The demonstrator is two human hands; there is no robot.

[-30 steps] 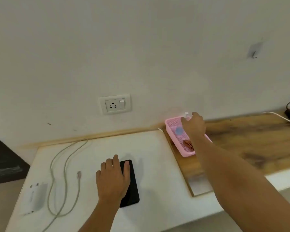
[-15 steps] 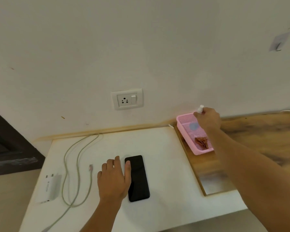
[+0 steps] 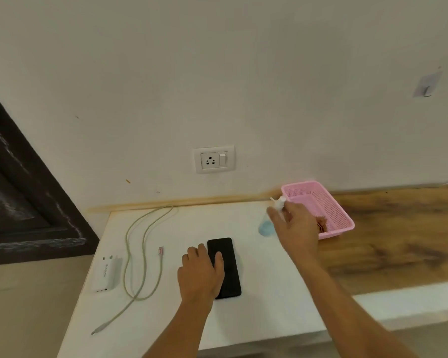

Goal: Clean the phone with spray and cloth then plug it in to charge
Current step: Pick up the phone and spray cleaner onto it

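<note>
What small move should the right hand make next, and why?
Probably carry the small clear spray bottle with blue liquid toward the flat black phone and aim its nozzle there: the right hand holds it outside the pink mesh basket, and the left hand rests on the phone.

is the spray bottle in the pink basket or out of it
Out. The right hand holds the spray bottle left of the pink basket, over the white table; only a brown cloth shows inside it.
</note>
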